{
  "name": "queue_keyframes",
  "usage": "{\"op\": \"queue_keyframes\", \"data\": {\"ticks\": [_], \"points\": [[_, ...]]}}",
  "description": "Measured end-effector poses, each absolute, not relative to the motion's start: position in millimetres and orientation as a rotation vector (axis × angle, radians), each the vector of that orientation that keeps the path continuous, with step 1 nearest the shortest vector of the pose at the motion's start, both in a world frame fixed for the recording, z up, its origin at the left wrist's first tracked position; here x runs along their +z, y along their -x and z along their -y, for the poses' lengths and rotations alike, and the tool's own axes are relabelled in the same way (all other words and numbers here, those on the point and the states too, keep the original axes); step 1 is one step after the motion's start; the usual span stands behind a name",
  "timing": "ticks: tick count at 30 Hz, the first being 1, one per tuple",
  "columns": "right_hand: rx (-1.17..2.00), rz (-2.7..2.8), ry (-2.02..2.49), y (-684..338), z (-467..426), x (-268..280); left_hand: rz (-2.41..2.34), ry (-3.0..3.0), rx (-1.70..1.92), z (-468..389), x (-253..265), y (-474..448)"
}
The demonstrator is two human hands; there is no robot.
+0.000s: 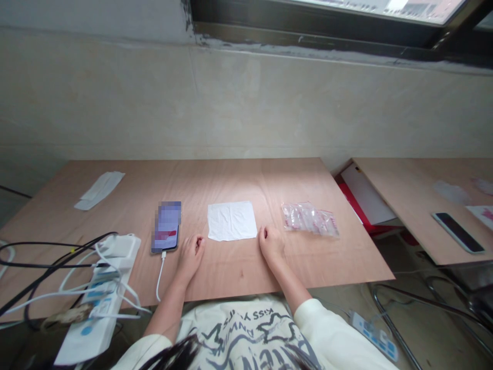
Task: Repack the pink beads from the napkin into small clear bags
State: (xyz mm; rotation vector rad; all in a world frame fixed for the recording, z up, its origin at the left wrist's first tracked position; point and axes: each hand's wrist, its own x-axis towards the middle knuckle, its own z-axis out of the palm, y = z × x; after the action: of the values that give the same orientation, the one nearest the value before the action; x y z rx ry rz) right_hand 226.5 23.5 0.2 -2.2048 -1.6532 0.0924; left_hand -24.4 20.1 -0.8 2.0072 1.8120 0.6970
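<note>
Both of my hands rest on the wooden table on either side of a flat white tissue [231, 221]. My left hand [191, 255] is curled into a loose fist, between the tissue and a phone [167, 226] with a charging cable plugged into it. My right hand [271, 243] is also curled closed, right by the tissue's lower right corner. Nothing shows in either hand. To the right of my right hand lie several clear plastic zip bags [309, 218] with reddish edges, overlapping one another.
A white power strip [103, 298] crowded with plugs and cables juts over the table's front left edge. Folded white paper [100, 190] lies at the back left. On a second table [400, 205] to the right is another phone [458, 232]. A second power strip [373, 336] sits below.
</note>
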Motion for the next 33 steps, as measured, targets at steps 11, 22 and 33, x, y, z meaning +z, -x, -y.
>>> {"op": "queue_keyframes", "data": {"ticks": [11, 22, 33], "points": [[0.111, 1.629, 2.212, -226, -24, 1, -1.811, -2.033, 0.694, -21, -4, 26], [0.188, 1.609, 2.144, -229, -22, 0, -1.812, -2.013, 0.706, -20, -2, 25], [-0.315, 1.024, 2.254, -309, -48, 47, -1.793, -1.993, 0.744, -21, -1, 25]]}}
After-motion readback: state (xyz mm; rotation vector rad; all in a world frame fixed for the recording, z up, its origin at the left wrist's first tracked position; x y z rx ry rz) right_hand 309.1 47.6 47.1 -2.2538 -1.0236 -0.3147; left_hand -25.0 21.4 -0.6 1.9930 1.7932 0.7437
